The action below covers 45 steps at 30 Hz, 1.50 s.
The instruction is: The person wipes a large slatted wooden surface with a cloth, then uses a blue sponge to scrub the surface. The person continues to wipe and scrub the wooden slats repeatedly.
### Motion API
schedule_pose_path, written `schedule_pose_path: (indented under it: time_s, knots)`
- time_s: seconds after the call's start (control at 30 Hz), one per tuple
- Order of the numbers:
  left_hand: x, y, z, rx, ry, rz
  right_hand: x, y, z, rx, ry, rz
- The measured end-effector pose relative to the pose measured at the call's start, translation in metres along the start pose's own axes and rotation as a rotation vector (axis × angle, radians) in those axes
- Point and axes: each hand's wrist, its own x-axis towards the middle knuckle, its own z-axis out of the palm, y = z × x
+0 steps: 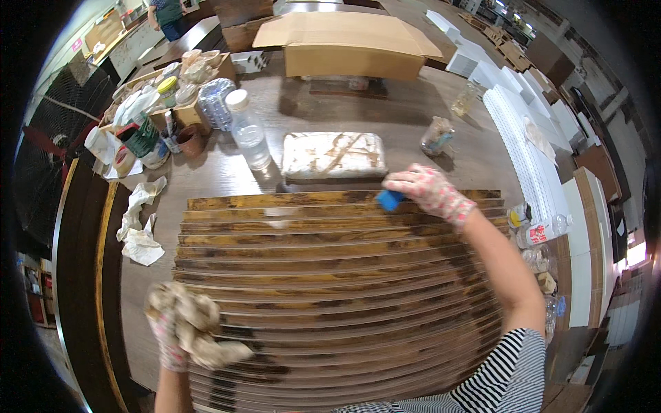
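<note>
Many long wood-grain strips (310,240) lie side by side across the table before me. My right hand (431,193), in a pink-patterned white glove, grips a small blue block (389,199) at the far edge of the top strips. My left hand (168,330), gloved alike, holds a bunched beige rag (193,325) over the left ends of the strips; the rag is slightly blurred and hides most of the fingers. Just beyond the strips rests a flat rectangular pad (333,155), whitish with brown stains. Left of the pad, a clear plastic bottle (250,131) with a white cap stands upright.
Boxes of jars and cans (168,93) stand at the back left, a cardboard box (353,57) at the back. Crumpled paper (140,227) lies left. Small jars (437,136), a lying bottle (545,231) and white panels (521,149) are on the right. A person (168,18) stands far left.
</note>
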Motion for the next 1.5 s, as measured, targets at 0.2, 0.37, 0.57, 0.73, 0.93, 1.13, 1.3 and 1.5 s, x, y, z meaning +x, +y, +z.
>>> schedule_pose_path:
  time_s: [0.2,0.37,0.57,0.73,0.93,1.13,1.3,1.5]
  knots:
    - [-0.044,0.032,0.152,0.331,-0.278,-0.293,0.010,0.010,0.038,0.071,0.139,-0.127]
    - [-0.051,0.012,0.179,0.553,-0.317,0.039,-0.107,0.080,-0.007,-0.044,0.026,-0.003]
    - [-0.060,0.001,0.187,0.607,-0.149,0.000,-0.090,0.079,0.018,0.126,0.208,-0.130]
    - [-0.064,0.002,0.192,0.562,-0.053,0.057,-0.118,0.101,0.020,0.071,0.180,-0.093]
    - [-0.068,-0.012,0.188,0.503,0.042,-0.004,-0.190,0.137,-0.019,-0.085,0.023,0.074]
    - [-0.075,-0.018,0.180,0.475,0.014,-0.002,-0.184,0.138,-0.002,-0.019,0.026,0.034]
    - [-0.079,-0.031,0.163,0.439,-0.051,-0.151,-0.244,0.172,-0.026,-0.152,-0.202,0.188]
    - [-0.085,-0.044,0.134,0.390,-0.157,-0.239,-0.269,0.190,-0.043,-0.308,-0.305,0.222]
